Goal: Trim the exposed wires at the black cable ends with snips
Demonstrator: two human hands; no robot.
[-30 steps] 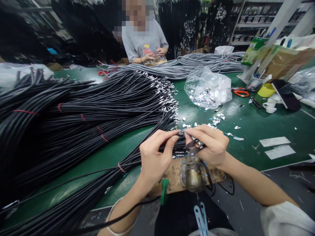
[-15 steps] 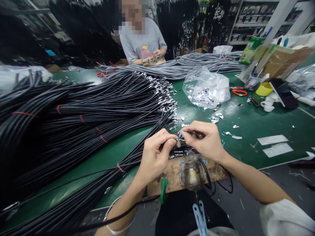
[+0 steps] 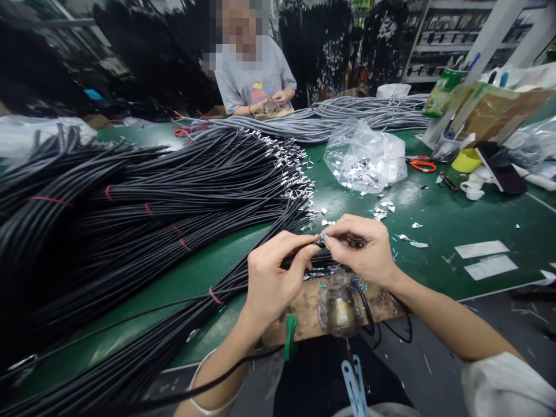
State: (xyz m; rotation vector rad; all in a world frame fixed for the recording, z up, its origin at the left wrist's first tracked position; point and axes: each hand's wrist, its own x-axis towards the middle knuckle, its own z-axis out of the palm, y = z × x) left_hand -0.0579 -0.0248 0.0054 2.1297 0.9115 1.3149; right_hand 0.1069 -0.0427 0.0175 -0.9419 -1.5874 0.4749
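Note:
Thumb and forefinger of my left hand (image 3: pixel 278 269) pinch the end of a black cable (image 3: pixel 217 382), which runs back along my left forearm. My right hand (image 3: pixel 362 246) pinches the thin coloured wires (image 3: pixel 322 237) at that end, its fingertips almost touching the left ones. A small dark tool, partly hidden, lies within my right palm. Below my hands is a worn wooden board (image 3: pixel 304 315) with a metal fixture (image 3: pixel 341 310) on it. Bundles of black cables (image 3: pixel 174 202) with stripped white ends lie at the left.
Beyond the cables a person (image 3: pixel 256 75) works at the green table (image 3: pixel 434 214). A clear bag of scraps (image 3: pixel 367 156), orange-handled scissors (image 3: pixel 422 164) and a phone (image 3: pixel 501 168) lie to the right. A green clamp (image 3: pixel 291 336) grips the board's front edge.
My left hand has turned slightly and its fingertips have moved up and right against the right ones. The coloured wires, fanned out before, are now mostly covered by my fingers.

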